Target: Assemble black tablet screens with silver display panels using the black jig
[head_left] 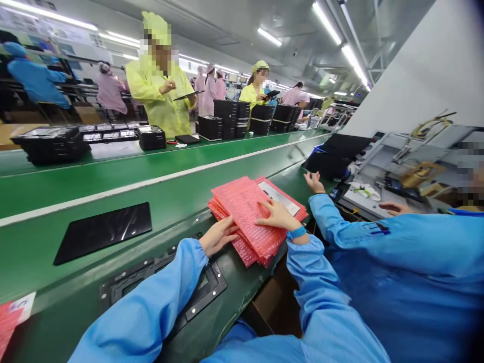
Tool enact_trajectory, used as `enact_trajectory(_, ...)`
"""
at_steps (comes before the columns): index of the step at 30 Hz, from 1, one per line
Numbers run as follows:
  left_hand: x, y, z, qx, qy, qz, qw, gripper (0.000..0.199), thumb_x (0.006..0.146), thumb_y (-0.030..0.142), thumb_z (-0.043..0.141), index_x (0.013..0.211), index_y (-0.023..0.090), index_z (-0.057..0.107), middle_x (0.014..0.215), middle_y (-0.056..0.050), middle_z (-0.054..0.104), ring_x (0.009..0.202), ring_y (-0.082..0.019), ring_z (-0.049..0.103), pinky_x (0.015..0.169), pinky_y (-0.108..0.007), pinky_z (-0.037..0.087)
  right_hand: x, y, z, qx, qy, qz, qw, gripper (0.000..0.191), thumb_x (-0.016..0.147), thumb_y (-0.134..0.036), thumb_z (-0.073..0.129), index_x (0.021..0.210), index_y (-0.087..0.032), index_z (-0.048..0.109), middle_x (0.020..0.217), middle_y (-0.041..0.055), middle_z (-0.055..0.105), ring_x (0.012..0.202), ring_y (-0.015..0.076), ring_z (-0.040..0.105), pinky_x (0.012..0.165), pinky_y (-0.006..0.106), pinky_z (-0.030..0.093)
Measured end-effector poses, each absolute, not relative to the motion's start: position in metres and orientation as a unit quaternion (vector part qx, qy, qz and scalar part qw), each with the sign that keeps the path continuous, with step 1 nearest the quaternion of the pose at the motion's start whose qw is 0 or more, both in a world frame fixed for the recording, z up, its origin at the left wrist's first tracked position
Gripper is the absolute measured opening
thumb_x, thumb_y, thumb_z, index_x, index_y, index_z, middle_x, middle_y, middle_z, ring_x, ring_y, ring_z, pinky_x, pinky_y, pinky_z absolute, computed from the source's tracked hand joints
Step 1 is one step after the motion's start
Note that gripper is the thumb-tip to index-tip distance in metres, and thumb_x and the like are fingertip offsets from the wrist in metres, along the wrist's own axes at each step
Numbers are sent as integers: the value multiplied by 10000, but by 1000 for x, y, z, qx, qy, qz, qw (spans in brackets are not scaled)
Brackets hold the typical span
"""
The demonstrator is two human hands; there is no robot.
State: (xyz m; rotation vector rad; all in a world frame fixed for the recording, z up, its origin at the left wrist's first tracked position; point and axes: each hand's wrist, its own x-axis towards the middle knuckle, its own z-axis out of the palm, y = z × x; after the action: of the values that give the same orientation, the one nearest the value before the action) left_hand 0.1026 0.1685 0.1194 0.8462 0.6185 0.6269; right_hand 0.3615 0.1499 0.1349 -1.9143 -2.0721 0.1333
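Note:
A stack of red bubble-wrap sheets or bags (242,212) lies on the green bench in front of me. My right hand (278,214) rests on its top with fingers spread. At the stack's left edge is my left hand (220,236), fingers apart, touching or nearly touching the wrap. Under the stack's right side a white-and-dark flat item (282,197) shows. A black frame fixture (206,292) lies partly hidden beneath my left sleeve. Farther left, a glossy black panel (106,231) lies flat on the green surface.
A co-worker in blue (393,252) sits close on my right, one hand (313,182) near black trays (328,154). Across the line (181,176), people in yellow stand behind stacked black trays (227,118). Red wrap (9,322) lies at lower left.

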Motion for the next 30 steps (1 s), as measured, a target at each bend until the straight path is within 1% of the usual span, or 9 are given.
enact_trajectory(5,112,160,112,313,285,367,828,292,947,264,510,1184,112,586,1193,-149,648,1004,-223,654,923,-384,514,326,137,137,-637,-752,37,167,930,616,-735,718,1372,-232,516,1292,175,472,1189,364,441,1029,497,336)
enact_trajectory(10,77,141,140,246,367,418,794,312,929,131,482,1220,59,568,1079,-159,697,960,-247,684,912,-408,545,289,108,139,-559,-785,73,256,830,702,-672,703,1350,-182,534,1313,193,482,1205,352,448,1039,501,360)
enact_trajectory(15,15,88,187,254,413,424,765,375,865,163,609,1236,108,593,1022,-130,721,921,-282,698,858,-428,579,257,87,131,-456,-645,357,499,759,804,-475,700,1445,-221,384,1354,118,475,1218,250,466,1062,425,368)
enact_trajectory(17,-9,63,196,245,438,427,752,473,788,166,701,1249,157,595,1016,-108,728,935,-303,694,836,-435,592,239,83,127,-368,-534,521,555,720,782,-397,727,1413,-225,426,1293,93,528,1177,231,504,1034,402,398)
enact_trajectory(20,-40,31,195,219,476,453,722,687,620,163,825,1259,264,593,1014,-58,735,952,-333,686,794,-434,613,206,76,122,-196,-438,719,504,580,705,-281,776,1247,-203,584,1159,61,627,1094,239,572,996,397,430)
enact_trajectory(23,-62,9,187,185,508,487,686,775,512,268,891,1225,366,605,1053,-10,727,990,-348,670,773,-417,624,172,70,120,-107,-410,775,469,582,634,-193,813,1180,-204,612,1081,35,664,989,218,619,932,357,464)
enact_trajectory(26,-78,-3,185,143,555,495,654,660,568,363,854,1190,338,636,1103,-24,712,1059,-367,637,785,-448,618,152,70,117,-110,-421,763,478,598,650,-192,815,1205,-208,594,1126,33,651,1013,199,605,924,320,456)
enact_trajectory(28,-92,-10,188,129,584,498,628,568,650,345,795,1193,281,642,1138,-52,698,1115,-368,606,832,-472,598,147,73,114,-141,-438,747,480,568,683,-226,806,1208,-201,591,1121,35,653,983,192,609,877,298,469)
enact_trajectory(30,-111,-22,195,149,622,543,544,533,709,319,739,1222,223,626,1188,-83,672,1181,-362,561,909,-485,558,148,79,110,-183,-457,729,476,502,718,-258,787,1181,-192,604,1063,30,672,902,178,622,800,266,482)
